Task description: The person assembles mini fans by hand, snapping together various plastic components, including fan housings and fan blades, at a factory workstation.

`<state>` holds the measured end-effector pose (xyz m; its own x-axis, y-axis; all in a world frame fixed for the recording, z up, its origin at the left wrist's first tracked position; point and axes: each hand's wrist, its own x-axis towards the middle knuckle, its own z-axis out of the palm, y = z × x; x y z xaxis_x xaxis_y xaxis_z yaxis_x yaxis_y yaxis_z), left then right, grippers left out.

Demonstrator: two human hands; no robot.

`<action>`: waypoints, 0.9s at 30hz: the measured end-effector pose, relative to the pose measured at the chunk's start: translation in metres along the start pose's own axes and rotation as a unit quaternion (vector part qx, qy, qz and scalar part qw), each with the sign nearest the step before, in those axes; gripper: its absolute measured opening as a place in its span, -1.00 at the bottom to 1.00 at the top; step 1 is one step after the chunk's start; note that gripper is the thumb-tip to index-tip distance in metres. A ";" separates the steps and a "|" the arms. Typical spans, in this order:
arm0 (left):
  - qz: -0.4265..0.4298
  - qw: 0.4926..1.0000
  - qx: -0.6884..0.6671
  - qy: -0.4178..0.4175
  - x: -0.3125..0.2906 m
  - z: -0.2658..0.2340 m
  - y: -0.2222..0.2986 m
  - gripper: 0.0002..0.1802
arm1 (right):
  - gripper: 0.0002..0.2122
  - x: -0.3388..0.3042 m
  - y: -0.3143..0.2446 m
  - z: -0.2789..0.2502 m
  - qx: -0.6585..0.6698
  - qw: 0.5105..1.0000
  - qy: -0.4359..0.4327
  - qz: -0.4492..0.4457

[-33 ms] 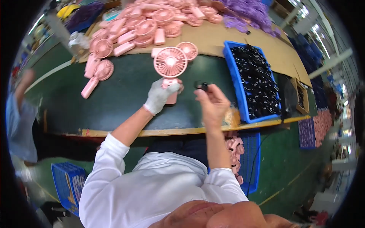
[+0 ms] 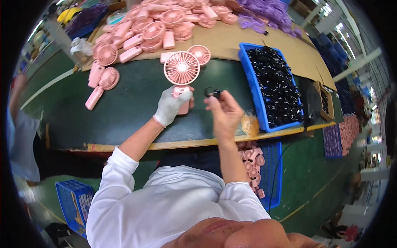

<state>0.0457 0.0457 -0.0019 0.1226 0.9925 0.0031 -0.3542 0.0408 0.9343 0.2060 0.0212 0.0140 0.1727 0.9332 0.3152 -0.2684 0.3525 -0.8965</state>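
Note:
My left hand [image 2: 168,108], in a pale glove, is closed around the handle of a pink handheld fan [image 2: 182,68]. The fan's round grille points away from me, above the dark tabletop. To the right of the handle, my bare right hand [image 2: 224,113] pinches a small black part [image 2: 214,94] with a thin curved piece sticking out on its left. A short gap separates that part from the fan. Just beyond the held fan lies another pink fan [image 2: 199,55], partly covered by it.
Pink fans [image 2: 153,31] are heaped at the back, beside purple ones [image 2: 264,11]. On the right stand a blue tray [image 2: 249,70] of black parts and a small cardboard box [image 2: 320,99]. Below the table edge, a blue crate [image 2: 271,173] holds pink fans. Someone in blue [image 2: 25,136] is at left.
The view has shifted a little. My right hand has moved slightly left with the black part, nearer the fan. My left hand keeps its grip.

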 end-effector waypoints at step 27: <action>0.105 0.892 0.428 -0.095 -0.003 0.027 -0.009 -0.68 | -0.52 -0.029 0.053 -0.010 -0.023 0.998 0.034 0.044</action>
<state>0.0734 0.0396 -0.0010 0.3202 0.9271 0.1947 0.4410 -0.3278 0.8355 0.1962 0.0120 -0.0457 0.2139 0.9531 0.2143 -0.2420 0.2642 -0.9336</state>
